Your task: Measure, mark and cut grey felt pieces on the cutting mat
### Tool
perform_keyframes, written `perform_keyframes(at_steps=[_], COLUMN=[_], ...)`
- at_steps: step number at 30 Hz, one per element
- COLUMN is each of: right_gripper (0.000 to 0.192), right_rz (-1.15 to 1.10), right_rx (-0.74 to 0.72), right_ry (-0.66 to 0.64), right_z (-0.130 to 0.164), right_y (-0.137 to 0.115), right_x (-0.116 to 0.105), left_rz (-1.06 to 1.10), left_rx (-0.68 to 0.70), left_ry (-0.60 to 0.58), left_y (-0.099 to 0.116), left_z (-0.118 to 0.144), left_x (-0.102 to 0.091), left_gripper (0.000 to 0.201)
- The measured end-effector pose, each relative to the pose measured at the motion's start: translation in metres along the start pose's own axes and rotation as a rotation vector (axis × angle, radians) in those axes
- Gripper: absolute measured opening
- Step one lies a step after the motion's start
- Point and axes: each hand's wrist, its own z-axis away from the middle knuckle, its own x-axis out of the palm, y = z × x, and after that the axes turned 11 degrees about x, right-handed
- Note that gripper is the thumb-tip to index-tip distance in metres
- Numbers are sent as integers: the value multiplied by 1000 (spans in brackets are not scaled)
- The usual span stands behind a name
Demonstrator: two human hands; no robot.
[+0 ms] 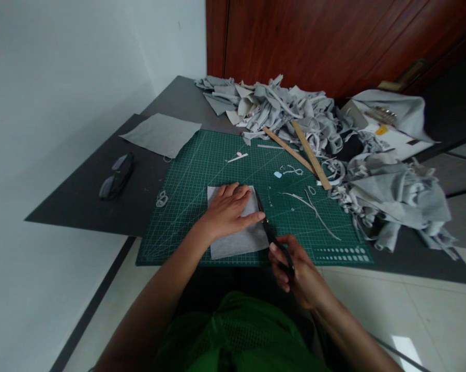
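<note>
1. Lying palm-down in the head view, the left hand (pixel 230 209) is spread over a gray fabric piece (pixel 233 249); its fingers are slightly parted, its thumb is stretched rightward, and the cloth is pressed rather than gripped.
2. Beneath those fingers the gray fabric piece is laid flat, its near part left uncovered behind the palm.
3. By the right hand (pixel 299 269), its fingers curled closed around the handles, black-handled scissors (pixel 270 234) are held, the blades directed away along the cloth's right edge. Whether the left thumb touches them cannot be told.
4. Under both hands a green cutting mat (pixel 178 227) is spread.
5. Ahead of the right fingers, thin fabric strips (pixel 312 206) are scattered; farther ahead, two wooden rulers (pixel 311 155) are rested against a fabric scrap heap (pixel 290 103).
6. Well left of the left fingers, eyeglasses (pixel 120 179) are placed.
</note>
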Motion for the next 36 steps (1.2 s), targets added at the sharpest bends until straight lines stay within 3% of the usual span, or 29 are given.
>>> perform_keyframes(at_steps=[13,29,36], right_gripper=[65,62,57], right_rz=[-15,-27,-138], right_rx=[-31,-50,-4], right_ry=[24,13,6], right_z=[1,2,-1], right_y=[5,3,2], right_x=[14,15,8], left_rz=[25,15,2], left_rx=[-10,-12,3], left_ry=[17,13,25], left_y=[1,2,1], left_z=[1,0,1], left_x=[1,0,1], left_gripper=[89,83,82])
